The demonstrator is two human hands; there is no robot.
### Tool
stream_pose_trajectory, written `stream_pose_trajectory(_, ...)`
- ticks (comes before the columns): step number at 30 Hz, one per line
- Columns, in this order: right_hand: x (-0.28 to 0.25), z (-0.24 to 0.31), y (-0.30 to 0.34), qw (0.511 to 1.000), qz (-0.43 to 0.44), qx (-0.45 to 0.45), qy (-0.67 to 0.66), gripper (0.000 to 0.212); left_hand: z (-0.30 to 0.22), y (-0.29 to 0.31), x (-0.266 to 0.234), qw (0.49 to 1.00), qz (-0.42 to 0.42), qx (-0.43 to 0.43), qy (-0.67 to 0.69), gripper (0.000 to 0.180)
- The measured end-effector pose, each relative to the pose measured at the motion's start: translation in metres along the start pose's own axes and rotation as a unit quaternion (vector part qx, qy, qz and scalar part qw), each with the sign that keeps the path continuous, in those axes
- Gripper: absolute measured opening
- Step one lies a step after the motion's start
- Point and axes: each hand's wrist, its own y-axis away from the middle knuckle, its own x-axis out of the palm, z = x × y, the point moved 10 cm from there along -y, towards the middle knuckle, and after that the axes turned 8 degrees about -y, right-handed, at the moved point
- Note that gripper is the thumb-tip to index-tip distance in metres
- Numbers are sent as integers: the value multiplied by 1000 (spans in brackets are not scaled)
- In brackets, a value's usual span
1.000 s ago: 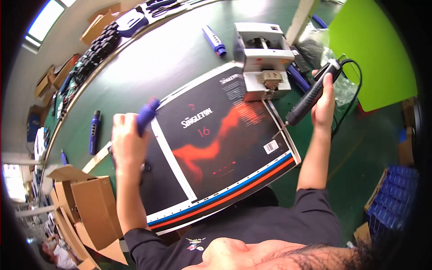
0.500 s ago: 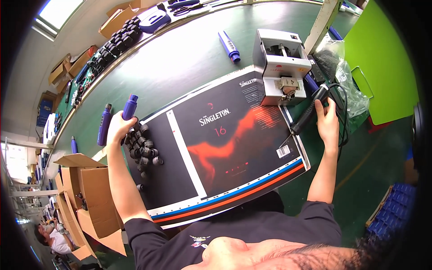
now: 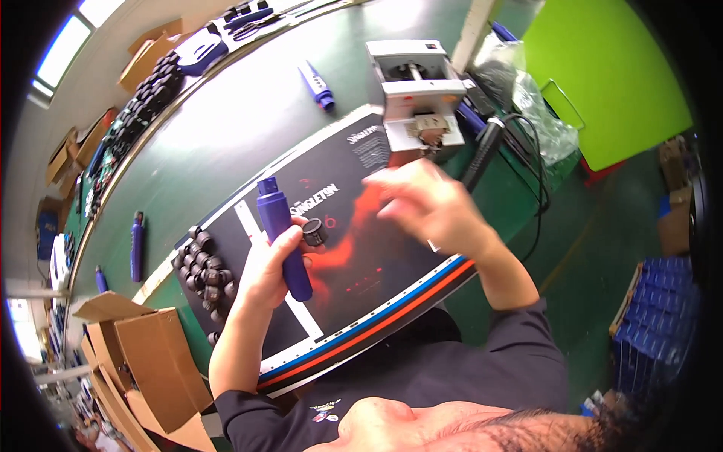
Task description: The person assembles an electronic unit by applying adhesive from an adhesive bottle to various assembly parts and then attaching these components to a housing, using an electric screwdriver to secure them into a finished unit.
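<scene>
My left hand [image 3: 273, 264] is closed around a blue tubular housing [image 3: 276, 220], its narrow open end pointing away from me. A small round black cap [image 3: 313, 231] sits at the fingertips of that hand, right beside the housing. My right hand [image 3: 429, 207] is over the right part of the dark printed mat [image 3: 376, 260], smeared by motion; its thumb looks apart from the fingers, and whether it holds anything cannot be made out. A pile of black caps [image 3: 205, 267] lies on the mat's left side. The dark corded hand tool [image 3: 484, 153] is to the right, behind my right hand.
A white-grey bench machine [image 3: 418, 98] stands at the mat's far edge. Other blue housings lie on the green table, one far back [image 3: 316, 87] and one at left [image 3: 136, 248]. A cardboard box [image 3: 154, 361] is at near left, blue crates [image 3: 659, 316] at right.
My right hand has left the corded tool and moved left over the mat. My left hand has brought the blue housing right, to above the mat, with a black cap now at its fingers.
</scene>
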Motion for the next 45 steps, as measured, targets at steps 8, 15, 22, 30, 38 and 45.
stream_pose_trajectory(8, 85, -18, 1, 954, 164, 79, -238, 43, 17, -7, 11, 988, -16, 19, -149, 36)
stream_pose_trajectory(15, 60, -52, 6, 915, 27, 185, -356, 37, -42, 20, 24, 799, -118, 292, -512, 55)
stream_pose_trajectory(22, 62, -43, 5, 954, 50, 145, -256, 38, -49, 27, 39, 652, -130, 342, -664, 58)
stream_pose_trajectory(30, 75, -55, 15, 919, 74, 242, -302, 39, -47, 33, 46, 583, -137, 368, -712, 58)
stream_pose_trajectory(38, 71, -57, 9, 866, 11, 198, -459, 58, -41, 31, 59, 590, -86, 369, -713, 64)
stream_pose_trajectory(45, 115, -52, 22, 840, 19, 230, -490, 69, -6, 25, 77, 566, -16, 337, -752, 63)
